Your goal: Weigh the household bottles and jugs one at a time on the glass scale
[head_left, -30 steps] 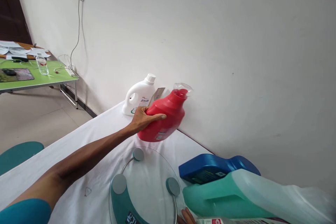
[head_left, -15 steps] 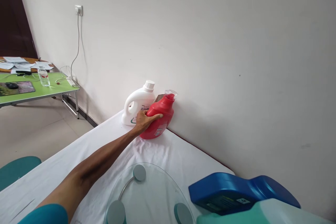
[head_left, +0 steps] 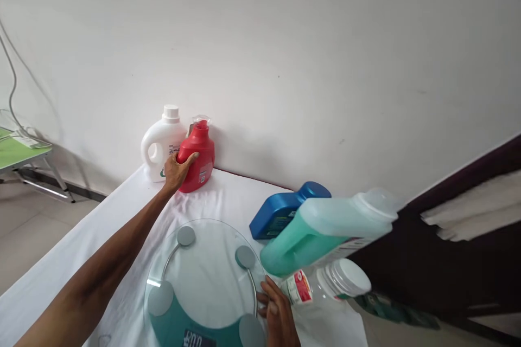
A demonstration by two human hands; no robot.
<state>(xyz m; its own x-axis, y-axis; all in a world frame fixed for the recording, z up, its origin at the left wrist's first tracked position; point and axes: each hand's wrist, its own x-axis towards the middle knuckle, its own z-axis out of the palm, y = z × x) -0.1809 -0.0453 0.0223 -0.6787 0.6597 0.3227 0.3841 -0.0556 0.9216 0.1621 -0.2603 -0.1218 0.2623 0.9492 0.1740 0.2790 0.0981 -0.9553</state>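
Observation:
My left hand (head_left: 176, 171) is closed around the left side of a red detergent bottle (head_left: 201, 157), thumb across its front. The bottle stands at the far end of the table, its mouth uncapped and a clear, film-like piece behind it. Beside it, on the left, is a white detergent jug (head_left: 157, 135) with a handle and a white cap. Nearer me lies a round glass scale (head_left: 211, 282) with grey feet pads and a digital display. My right hand (head_left: 280, 314) is by the scale's right rim, fingers loosely bent; I cannot tell whether they touch it.
On the right stand a blue bottle (head_left: 277, 214), a translucent jug of green liquid (head_left: 301, 238) and a clear jar (head_left: 325, 282) with a white lid. A white cloth (head_left: 101, 265) covers the table, which meets the wall (head_left: 260, 54). A green table (head_left: 20, 149) is at far left.
The view has swung right, bringing the clear jar and my right hand into sight. My left hand stays on the red bottle, which now stands more upright.

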